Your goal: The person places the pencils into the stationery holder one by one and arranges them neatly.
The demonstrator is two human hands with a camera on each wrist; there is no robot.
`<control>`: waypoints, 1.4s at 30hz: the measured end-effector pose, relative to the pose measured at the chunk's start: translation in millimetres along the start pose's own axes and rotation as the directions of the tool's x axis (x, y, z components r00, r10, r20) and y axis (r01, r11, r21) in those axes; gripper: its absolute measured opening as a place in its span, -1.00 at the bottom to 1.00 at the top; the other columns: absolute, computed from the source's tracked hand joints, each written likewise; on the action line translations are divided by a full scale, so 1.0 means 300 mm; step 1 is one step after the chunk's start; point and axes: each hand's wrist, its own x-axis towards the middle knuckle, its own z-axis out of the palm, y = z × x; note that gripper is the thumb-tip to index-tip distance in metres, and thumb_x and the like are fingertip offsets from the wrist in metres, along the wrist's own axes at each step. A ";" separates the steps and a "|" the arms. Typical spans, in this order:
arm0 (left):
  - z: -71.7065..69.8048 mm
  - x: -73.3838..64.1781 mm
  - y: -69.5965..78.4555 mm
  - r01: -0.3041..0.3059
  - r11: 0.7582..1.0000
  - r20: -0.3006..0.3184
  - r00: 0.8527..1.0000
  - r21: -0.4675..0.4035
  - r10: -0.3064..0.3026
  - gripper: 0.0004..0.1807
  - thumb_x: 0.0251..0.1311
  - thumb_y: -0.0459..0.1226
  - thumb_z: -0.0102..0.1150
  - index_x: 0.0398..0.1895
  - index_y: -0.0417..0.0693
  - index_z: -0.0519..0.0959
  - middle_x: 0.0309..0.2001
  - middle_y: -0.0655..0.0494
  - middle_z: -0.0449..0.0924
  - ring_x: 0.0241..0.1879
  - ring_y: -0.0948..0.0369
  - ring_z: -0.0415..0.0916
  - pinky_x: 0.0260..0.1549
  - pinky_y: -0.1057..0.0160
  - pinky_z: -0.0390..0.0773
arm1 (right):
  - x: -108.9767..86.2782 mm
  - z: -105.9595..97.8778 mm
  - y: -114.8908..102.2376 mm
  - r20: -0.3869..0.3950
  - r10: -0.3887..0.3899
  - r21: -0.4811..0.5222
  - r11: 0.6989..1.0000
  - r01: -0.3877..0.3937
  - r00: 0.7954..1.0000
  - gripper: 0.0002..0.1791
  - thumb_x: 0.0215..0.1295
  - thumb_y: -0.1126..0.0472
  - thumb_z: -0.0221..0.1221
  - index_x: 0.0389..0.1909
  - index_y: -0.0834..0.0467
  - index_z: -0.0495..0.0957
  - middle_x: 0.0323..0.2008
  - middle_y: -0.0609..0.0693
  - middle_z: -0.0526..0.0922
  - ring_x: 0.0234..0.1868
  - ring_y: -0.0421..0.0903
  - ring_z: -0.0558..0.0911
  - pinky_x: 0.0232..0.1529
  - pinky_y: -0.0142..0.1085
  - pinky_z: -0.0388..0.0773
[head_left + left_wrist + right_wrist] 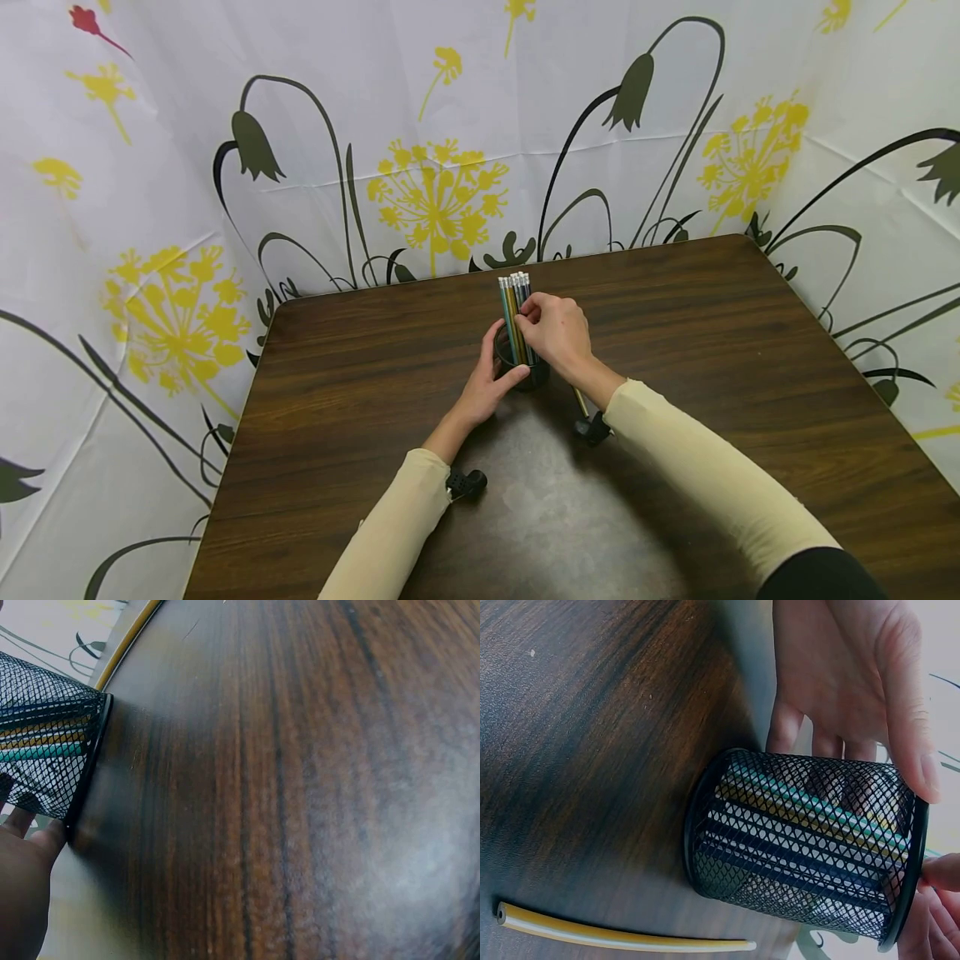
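Note:
A black wire-mesh pencil cup [802,851] stands upright on the table, holding several pencils [512,310] with their white-tipped ends up. My left hand [483,387] grips the cup from its left side, the thumb across the near side at the rim and the other fingers round the far side. Over the rim on the right, my right hand [561,329] pinches a pencil among the bunch with thumb and forefinger; the hand covers most of that pencil. One loose yellow pencil [622,937] lies on the table to the right of the cup, partly under my right wrist in the head view.
The dark wood-grain table [360,400] ends at a back edge against a white flower-print cloth [315,217]. A black wrist camera [467,483] hangs below the left forearm, another wrist camera [592,429] below the right, close to the loose pencil.

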 end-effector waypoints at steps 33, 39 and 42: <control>0.004 0.001 -0.013 -0.049 0.998 -0.023 0.999 -0.040 0.048 -0.14 0.35 -0.45 0.08 0.55 -0.17 -0.22 0.45 -0.29 0.03 0.38 -0.18 0.11 0.30 -0.24 0.09 | 0.022 -0.105 0.164 -0.017 0.119 0.049 0.992 -0.118 0.993 -0.85 0.25 0.10 0.30 -0.42 0.09 0.68 -0.54 -0.08 0.67 -0.53 -0.12 0.59 -0.46 -0.21 0.46; 0.003 -0.001 -0.016 -0.034 0.999 -0.025 0.999 -0.032 0.033 -0.12 0.35 -0.40 0.11 0.55 -0.14 -0.22 0.45 -0.28 0.04 0.37 -0.17 0.13 0.30 -0.20 0.12 | 0.000 -0.077 0.243 0.154 0.229 -0.011 0.973 -0.230 0.961 -0.82 0.27 0.08 0.26 -0.30 0.11 0.68 -0.40 -0.02 0.68 -0.41 -0.08 0.60 -0.34 -0.17 0.46; 0.005 -0.003 -0.015 -0.035 0.999 -0.028 0.999 -0.030 0.034 -0.12 0.36 -0.38 0.12 0.55 -0.13 -0.21 0.45 -0.27 0.05 0.37 -0.16 0.13 0.30 -0.19 0.13 | -0.013 -0.048 0.277 0.255 0.250 -0.004 0.966 -0.258 0.934 -0.80 0.30 0.09 0.24 -0.23 0.14 0.67 -0.39 -0.01 0.68 -0.46 -0.12 0.63 -0.39 -0.20 0.51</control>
